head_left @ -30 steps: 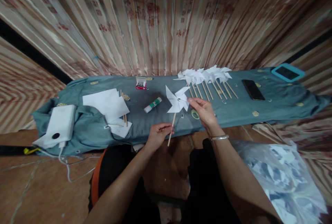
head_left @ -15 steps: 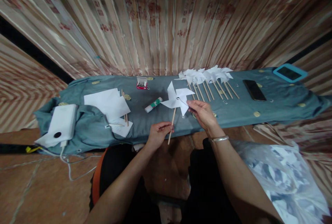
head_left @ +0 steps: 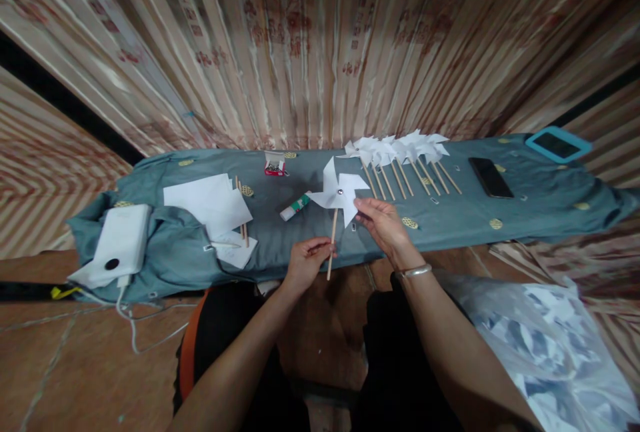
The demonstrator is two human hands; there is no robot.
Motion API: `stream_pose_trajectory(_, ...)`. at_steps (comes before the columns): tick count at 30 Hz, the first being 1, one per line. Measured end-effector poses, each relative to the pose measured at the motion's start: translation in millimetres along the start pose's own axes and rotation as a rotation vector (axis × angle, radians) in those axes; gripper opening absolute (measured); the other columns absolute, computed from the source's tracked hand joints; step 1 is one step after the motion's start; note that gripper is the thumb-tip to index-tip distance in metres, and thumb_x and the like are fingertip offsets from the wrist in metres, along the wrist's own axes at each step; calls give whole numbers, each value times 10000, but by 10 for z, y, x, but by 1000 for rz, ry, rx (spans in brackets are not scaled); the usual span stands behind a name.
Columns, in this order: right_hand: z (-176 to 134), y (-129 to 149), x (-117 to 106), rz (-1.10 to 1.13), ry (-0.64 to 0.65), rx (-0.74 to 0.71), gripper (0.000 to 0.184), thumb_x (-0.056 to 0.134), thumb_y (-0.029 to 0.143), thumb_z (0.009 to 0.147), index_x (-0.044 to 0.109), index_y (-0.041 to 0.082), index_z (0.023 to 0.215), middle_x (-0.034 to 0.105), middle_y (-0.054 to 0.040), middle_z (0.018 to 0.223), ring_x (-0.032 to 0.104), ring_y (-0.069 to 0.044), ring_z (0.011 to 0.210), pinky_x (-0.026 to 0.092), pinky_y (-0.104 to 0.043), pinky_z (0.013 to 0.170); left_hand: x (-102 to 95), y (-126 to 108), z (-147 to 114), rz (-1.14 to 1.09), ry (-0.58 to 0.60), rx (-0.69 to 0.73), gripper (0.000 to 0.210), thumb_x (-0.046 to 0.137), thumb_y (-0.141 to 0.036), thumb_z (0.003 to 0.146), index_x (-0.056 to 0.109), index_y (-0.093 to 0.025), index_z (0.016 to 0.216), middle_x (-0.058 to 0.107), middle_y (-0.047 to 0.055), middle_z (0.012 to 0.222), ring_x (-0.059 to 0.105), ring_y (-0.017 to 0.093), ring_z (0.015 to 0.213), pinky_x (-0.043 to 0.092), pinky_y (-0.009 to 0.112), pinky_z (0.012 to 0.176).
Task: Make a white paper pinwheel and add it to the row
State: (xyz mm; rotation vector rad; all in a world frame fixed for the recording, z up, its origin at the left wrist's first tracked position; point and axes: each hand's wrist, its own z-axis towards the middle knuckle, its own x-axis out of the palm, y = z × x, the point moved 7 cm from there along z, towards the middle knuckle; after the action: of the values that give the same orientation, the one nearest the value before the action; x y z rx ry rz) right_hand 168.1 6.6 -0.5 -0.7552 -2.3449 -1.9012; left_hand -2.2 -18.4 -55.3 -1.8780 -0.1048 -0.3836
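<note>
A white paper pinwheel [head_left: 330, 195] on a wooden stick, with a silver pin at its centre, is held up over the near edge of the cloth-covered table. My left hand [head_left: 307, 262] is closed on the lower part of the stick. With thumb and fingers, my right hand [head_left: 383, 222] pinches the tip of the pinwheel's right-hand blade. A green and white glue stick [head_left: 296, 206] lies just left of the pinwheel. Behind it to the right, several finished pinwheels [head_left: 395, 151] lie in an overlapping row, sticks toward me.
White paper sheets [head_left: 210, 199], a few loose sticks [head_left: 241, 209] and a white power bank [head_left: 123, 237] with a cable are on the left. An open red box of pins [head_left: 275, 165] stands at the back. Right are a phone [head_left: 491, 177], a blue-framed device [head_left: 557, 144] and a plastic bag [head_left: 550, 339].
My right hand has shifted slightly left and down along with the blade. The pinwheel head has turned a little, and its stick stands more upright in my left hand.
</note>
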Motion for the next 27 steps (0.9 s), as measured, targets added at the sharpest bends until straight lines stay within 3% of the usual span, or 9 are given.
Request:
stream_pose_trajectory(16,-65,-210,202,-39,71,40,349,897,451,425,705,201,576,658,13,610,573,-103,626,415,-233,583,-16,-39,-5,-32,-17,6,331,855,-365,490,737,-141,703,724,34,665,664,150,559,540,269,629)
stream_pose_trajectory(23,-115,-181,239,-276,135,-68,362,816,556,538,722,209,574,706,-19,633,564,-113,584,401,-246,569,-43,-67,13,-41,-45,4,352,869,-376,455,735,-147,685,720,27,638,664,156,546,545,271,614)
stream_pose_trajectory(27,-129,-28,108,-356,101,-125,383,798,575,553,700,205,525,704,-33,602,489,-95,495,353,-248,505,-70,-70,15,-16,-61,15,374,873,-402,448,732,-147,682,717,32,626,675,175,561,560,299,641)
